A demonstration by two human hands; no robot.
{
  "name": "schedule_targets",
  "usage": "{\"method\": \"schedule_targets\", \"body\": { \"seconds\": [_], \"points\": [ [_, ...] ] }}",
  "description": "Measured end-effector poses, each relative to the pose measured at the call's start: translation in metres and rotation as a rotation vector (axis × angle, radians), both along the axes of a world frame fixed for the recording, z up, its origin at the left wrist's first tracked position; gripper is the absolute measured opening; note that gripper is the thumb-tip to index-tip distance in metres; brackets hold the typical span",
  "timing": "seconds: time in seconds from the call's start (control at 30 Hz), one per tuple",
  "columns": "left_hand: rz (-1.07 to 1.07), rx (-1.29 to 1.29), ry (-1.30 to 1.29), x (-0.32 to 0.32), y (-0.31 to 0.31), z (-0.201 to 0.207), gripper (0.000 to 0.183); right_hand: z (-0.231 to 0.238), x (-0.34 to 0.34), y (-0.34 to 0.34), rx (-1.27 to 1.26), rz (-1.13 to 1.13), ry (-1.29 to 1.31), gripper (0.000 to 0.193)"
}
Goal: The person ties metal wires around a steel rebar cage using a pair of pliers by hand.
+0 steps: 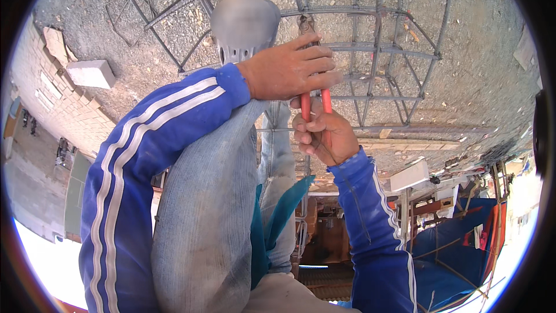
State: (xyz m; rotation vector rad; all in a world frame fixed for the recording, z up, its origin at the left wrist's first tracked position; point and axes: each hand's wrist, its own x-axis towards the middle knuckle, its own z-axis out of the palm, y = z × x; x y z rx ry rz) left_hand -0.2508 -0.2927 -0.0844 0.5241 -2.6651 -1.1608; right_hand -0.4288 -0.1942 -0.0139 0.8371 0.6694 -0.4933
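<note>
A pair of red-handled pincers point(306, 106) points away from me, its dark metal jaws at a crossing of the rebar cage point(378, 35). My right hand point(327, 133) is closed round the lower part of the red handles. Over their upper part lies my left hand point(292, 69), back upward, fingers bent across the pincers just below the jaws. A thin dark strand, perhaps wire, shows by my right palm. The jaws touch or nearly touch a ribbed bar; whether they grip anything is too small to tell.
My jeans-clad leg point(200, 220) and grey shoe point(244, 23) are beside the cage. A pale block point(91, 73) rests on gravel at left, near stacked bricks point(69, 104). Timber planks point(405, 144) and another white block point(409, 176) lie at right, with blue sheeting point(446, 249) beyond.
</note>
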Motion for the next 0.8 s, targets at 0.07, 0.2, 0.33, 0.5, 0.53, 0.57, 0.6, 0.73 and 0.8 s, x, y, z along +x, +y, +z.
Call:
{"method": "schedule_targets", "body": {
  "seconds": [0.07, 0.2, 0.33, 0.5, 0.53, 0.57, 0.6, 0.73, 0.8],
  "points": [
    [0.019, -0.014, -0.007, 0.001, 0.003, -0.001, 0.056, -0.003, -0.01, -0.017, -0.184, 0.301, 0.035, 0.056],
    [0.059, -0.036, 0.004, -0.009, 0.0, -0.017, 0.036, -0.01, -0.028, -0.04, -0.176, 0.439, 0.09, 0.059],
    [0.116, -0.047, -0.014, -0.016, 0.004, -0.019, 0.022, -0.01, -0.039, -0.052, -0.257, 0.582, 0.045, 0.06],
    [0.146, -0.098, 0.023, -0.026, 0.001, -0.019, 0.019, -0.013, -0.05, -0.055, -0.248, 0.566, 0.026, 0.057],
    [0.122, -0.089, 0.032, -0.029, -0.002, -0.02, 0.017, -0.017, -0.055, -0.051, -0.251, 0.531, 0.003, 0.054],
    [0.118, -0.087, 0.034, -0.03, -0.005, -0.021, 0.017, -0.02, -0.056, -0.049, -0.253, 0.497, -0.021, 0.051],
    [0.082, -0.019, 0.023, -0.031, -0.008, -0.022, 0.019, -0.021, -0.058, -0.049, -0.25, 0.493, -0.018, 0.051],
    [0.049, 0.113, -0.005, -0.033, -0.016, -0.024, 0.03, -0.002, -0.059, -0.098, -0.496, 0.933, 0.204, 0.051],
    [0.074, 0.129, -0.037, -0.048, -0.021, -0.024, 0.031, 0.015, -0.059, -0.11, -0.708, 1.304, 0.383, 0.053]
  ]
}}
